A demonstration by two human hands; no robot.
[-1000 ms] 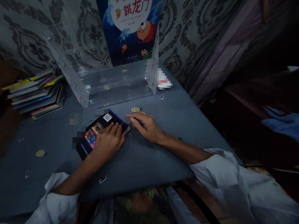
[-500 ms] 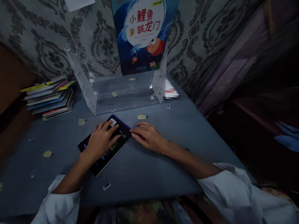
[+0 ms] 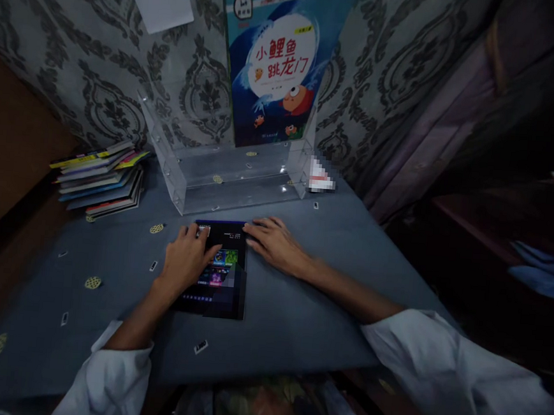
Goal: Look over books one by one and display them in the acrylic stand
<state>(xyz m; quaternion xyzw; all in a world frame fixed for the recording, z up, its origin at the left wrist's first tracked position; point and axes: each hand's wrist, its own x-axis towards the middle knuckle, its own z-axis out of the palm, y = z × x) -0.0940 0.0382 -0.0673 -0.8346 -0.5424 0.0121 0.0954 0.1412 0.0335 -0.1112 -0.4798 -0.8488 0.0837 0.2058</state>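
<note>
A black book (image 3: 226, 240) lies flat on the table with its barcode side up and its edges roughly square to me. Colourful small pictures show on its lower half. Across its left side rests my left hand (image 3: 184, 254), open, fingers and thumb apart, partly covering the barcode. My right hand (image 3: 276, 247) is also open, palm down, its fingertips at the book's upper right corner. Just beyond the book stands a clear acrylic rack (image 3: 234, 194). At the rack's back right, a blue picture book (image 3: 277, 121) with a fish on its cover stands upright.
A stack of books (image 3: 104, 181) sits at the back left of the blue-grey tablecloth (image 3: 296, 324). A small white and red item (image 3: 320, 176), blurred out, lies right of the rack. Behind is a patterned wall (image 3: 93, 46) with a white paper (image 3: 163, 1) on it.
The black book has turned counterclockwise from a slant to nearly straight. My hands have shifted slightly with it, and the camera view has tilted up a little.
</note>
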